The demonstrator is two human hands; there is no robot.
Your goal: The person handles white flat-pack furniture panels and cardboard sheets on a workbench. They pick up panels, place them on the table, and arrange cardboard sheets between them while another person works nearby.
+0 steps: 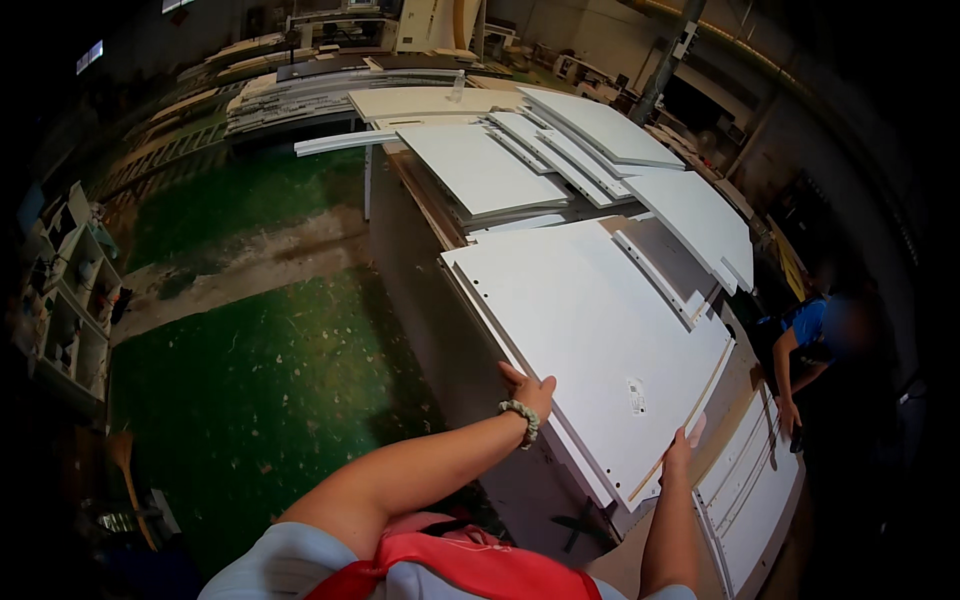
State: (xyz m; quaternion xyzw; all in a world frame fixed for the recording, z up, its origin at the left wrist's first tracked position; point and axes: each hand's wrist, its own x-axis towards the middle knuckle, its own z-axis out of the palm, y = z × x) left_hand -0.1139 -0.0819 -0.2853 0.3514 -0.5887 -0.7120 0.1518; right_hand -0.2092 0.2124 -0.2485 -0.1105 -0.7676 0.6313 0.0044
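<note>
A large white panel (590, 310) with small dark holes near its edges and a printed label (637, 396) lies in front of me. My left hand (530, 393), a patterned band around its wrist, grips the panel's left edge, thumb at the top. On the near right edge, beside a thin brown strip, my right hand (678, 460) holds the same panel, its fingers partly hidden. Another white board edge (580, 468) shows just beneath the panel along the left. A narrow white strip (655, 278) rests at the panel's far right.
More white boards (480, 165) lie beyond on the table. At right, a person in blue (810, 325) reaches toward a white board with dark grooves (745, 490). Green floor (280, 370) spreads at left, with a shelf unit (75, 300) past it. Stacked boards (320, 100) stand farther back.
</note>
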